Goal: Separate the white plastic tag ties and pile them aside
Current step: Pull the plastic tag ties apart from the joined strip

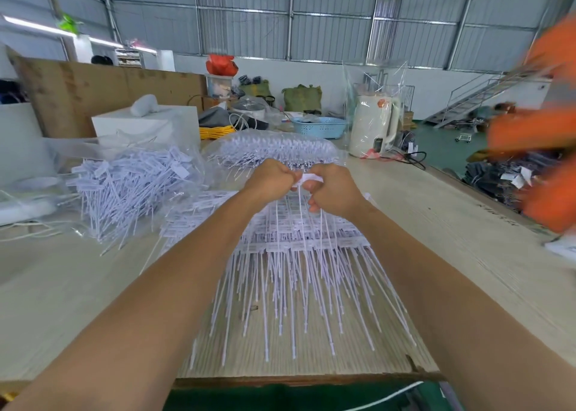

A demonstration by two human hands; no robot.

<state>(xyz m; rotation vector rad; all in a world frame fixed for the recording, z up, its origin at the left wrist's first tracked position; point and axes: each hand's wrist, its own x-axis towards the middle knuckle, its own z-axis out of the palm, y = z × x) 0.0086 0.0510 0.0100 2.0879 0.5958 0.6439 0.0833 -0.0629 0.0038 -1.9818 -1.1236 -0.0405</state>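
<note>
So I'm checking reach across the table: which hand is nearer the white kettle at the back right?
Right. The right hand grips tag ties mid-table, with the white kettle beyond it to the right; the left hand sits beside it, farther from the kettle.

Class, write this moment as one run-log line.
left hand: grips tag tie | right hand: grips same tie | loose pile: left on table

Loose tie pile (124,189) lies left of the joined ties (299,273); bagged ties (274,148) behind.
</note>
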